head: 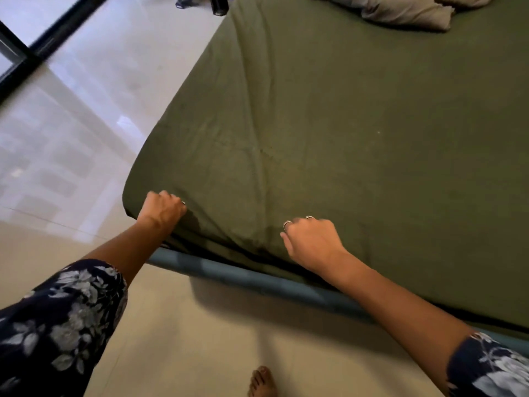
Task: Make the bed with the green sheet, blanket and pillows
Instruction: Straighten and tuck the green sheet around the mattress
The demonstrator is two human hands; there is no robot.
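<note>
One green sheet, two hands at the near edge of the bed.

The green sheet (343, 116), olive and creased in long folds toward the near corner, covers the whole mattress over a blue-grey bed frame (257, 279). Grey bedding (400, 10) lies bunched at the far end. The left hand (161, 209) curls over the sheet's corner, gripping it; the right hand (312, 242), fingers curled, rests on the sheet's edge, its grasp unclear.

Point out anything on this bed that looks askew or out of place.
The green sheet is creased, with wrinkles fanning out from the near corner where the left hand grips it. The grey pillows lie slumped at the far end. Nothing looks torn or spilled.
</note>
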